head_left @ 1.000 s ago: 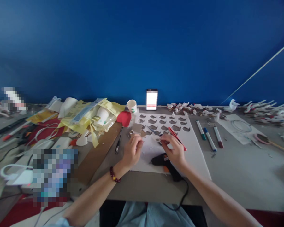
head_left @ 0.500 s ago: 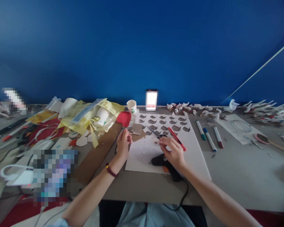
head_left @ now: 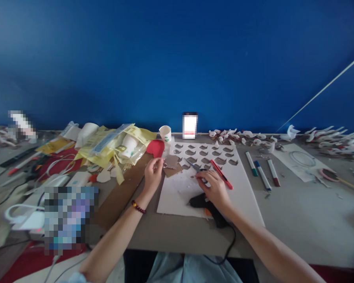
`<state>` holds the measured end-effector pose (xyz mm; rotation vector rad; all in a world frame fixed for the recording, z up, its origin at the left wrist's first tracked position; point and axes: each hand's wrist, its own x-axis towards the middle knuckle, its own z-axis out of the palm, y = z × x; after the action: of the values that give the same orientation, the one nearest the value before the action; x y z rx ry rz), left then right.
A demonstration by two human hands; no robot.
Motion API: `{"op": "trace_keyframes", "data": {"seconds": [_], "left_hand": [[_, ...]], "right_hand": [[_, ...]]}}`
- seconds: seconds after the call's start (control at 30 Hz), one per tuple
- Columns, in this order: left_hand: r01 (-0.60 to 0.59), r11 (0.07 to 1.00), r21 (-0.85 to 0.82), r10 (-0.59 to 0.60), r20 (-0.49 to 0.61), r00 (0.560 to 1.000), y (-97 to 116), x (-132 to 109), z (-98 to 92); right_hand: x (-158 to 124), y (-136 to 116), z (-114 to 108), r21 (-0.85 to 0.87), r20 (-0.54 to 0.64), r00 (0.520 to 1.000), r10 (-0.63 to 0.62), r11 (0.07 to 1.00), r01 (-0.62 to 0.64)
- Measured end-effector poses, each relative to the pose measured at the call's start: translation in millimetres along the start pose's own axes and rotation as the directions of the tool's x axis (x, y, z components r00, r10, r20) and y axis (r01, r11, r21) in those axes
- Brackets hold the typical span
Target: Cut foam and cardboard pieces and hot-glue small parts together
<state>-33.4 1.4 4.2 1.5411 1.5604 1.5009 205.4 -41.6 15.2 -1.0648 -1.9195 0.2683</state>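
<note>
My left hand [head_left: 153, 172] is closed in a pinch beside small brown cardboard pieces [head_left: 171, 162]; whatever sits between its fingertips is too small to name. My right hand [head_left: 214, 185] rests low over a white foam sheet [head_left: 171, 198], thumb and fingers together; a small item at the fingertips cannot be made out. Scissors [head_left: 192, 165] lie just beyond the right fingers, partly covered by them. Right of these is a red utility knife [head_left: 222, 174]. A black glue gun [head_left: 199, 200] lies under the right wrist, its cord running toward me.
Fish-like shapes are cut out of the sheet's far half. Behind stand a paper cup [head_left: 165, 134] and a phone [head_left: 190, 125]. Several markers [head_left: 262, 175] lie to the right, yellow packaging [head_left: 106, 145] and a power strip to the left. White cutouts [head_left: 247, 135] line the wall.
My left hand has shifted slightly left and up, showing more of the cardboard pieces. My right hand has moved slightly, still pinched. The whole view has shifted a little.
</note>
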Motion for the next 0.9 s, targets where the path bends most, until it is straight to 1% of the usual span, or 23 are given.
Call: {"op": "trace_keyframes", "data": {"seconds": [0.03, 0.1, 0.2, 0.27, 0.33, 0.43, 0.6, 0.77, 0.83, 0.9], "left_hand": [[-0.032, 0.999, 0.037, 0.031, 0.021, 0.999, -2, 2, -1.8], [-0.117, 0.977, 0.179, 0.107, 0.063, 0.992, -3, 5, -4.4], [-0.258, 0.877, 0.406, 0.218, 0.144, 0.965, -5, 5, -3.9], [-0.310, 0.819, 0.483, 0.243, 0.198, 0.950, -6, 3, -1.3], [-0.321, 0.787, 0.527, 0.234, 0.227, 0.945, -7, 0, 1.8], [-0.305, 0.777, 0.551, 0.211, 0.228, 0.950, -8, -1, 4.4], [-0.282, 0.809, 0.515, 0.198, 0.213, 0.957, -9, 0, 2.6], [-0.220, 0.842, 0.493, 0.185, 0.118, 0.976, -7, 4, -0.7], [-0.208, 0.856, 0.473, 0.204, 0.059, 0.977, -7, 6, -3.4], [-0.209, 0.882, 0.422, 0.231, 0.000, 0.973, -9, 9, -6.8]], "right_hand": [[0, 0, 1, 0.006, 0.004, 1.000, 0.010, 1.000, -0.010], [0, 1, 2, 0.014, 0.025, 0.999, 0.023, 1.000, -0.023], [-1, 3, 4, 0.021, 0.079, 0.997, 0.025, 0.999, -0.026], [-1, 4, 5, 0.032, 0.103, 0.994, 0.032, 0.999, -0.036], [-2, 5, 6, 0.044, 0.127, 0.991, 0.046, 0.998, -0.052], [-3, 6, 7, 0.042, 0.176, 0.982, 0.063, 0.997, -0.072], [-5, 5, 7, -0.026, 0.236, 0.965, 0.110, 0.994, -0.107], [-2, 4, 6, -0.023, 0.224, 0.967, 0.122, 0.993, -0.120], [0, -1, 3, -0.020, 0.221, 0.969, 0.113, 0.994, -0.111], [4, -12, -3, -0.021, 0.228, 0.968, 0.104, 0.995, -0.102]]}}
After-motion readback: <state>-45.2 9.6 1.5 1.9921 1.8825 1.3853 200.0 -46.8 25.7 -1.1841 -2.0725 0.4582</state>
